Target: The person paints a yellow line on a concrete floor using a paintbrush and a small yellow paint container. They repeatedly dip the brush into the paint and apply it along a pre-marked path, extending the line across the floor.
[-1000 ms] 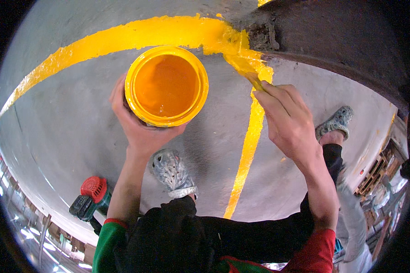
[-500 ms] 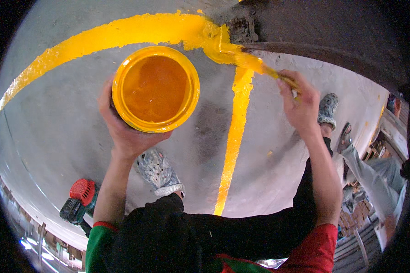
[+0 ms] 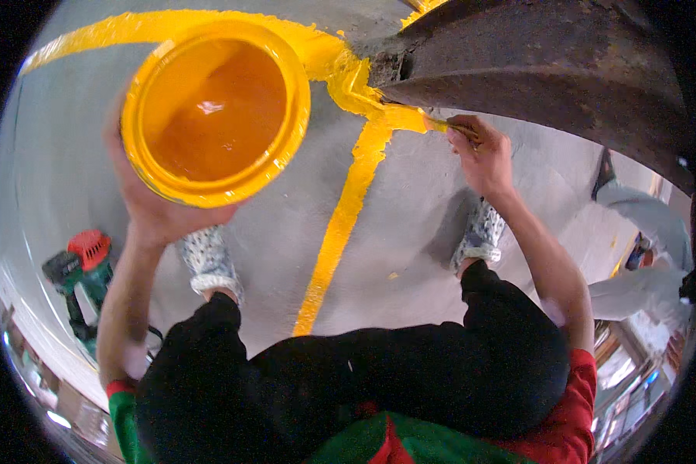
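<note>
My left hand is wrapped round an open can of yellow paint, holding it tilted above the floor; orange-yellow paint shows inside and the rim is coated. In my right hand a small paintbrush is pinched by its handle, its bristles touching wet yellow paint on the floor. That paint lies beside the lower edge of a rusty dark metal beam. A yellow painted stripe runs from there toward me, and a wider yellow band curves off to the far left.
A green and red cordless power tool stands on the grey floor at my left. My spotted clogs are planted either side of the stripe. At the right, another person in light trousers is close by, under the beam's end.
The brush has moved slightly left in the picture and lays yellow paint along the beam's edge. The paint can is now nearer the camera, further left and more tilted. My view has shifted.
</note>
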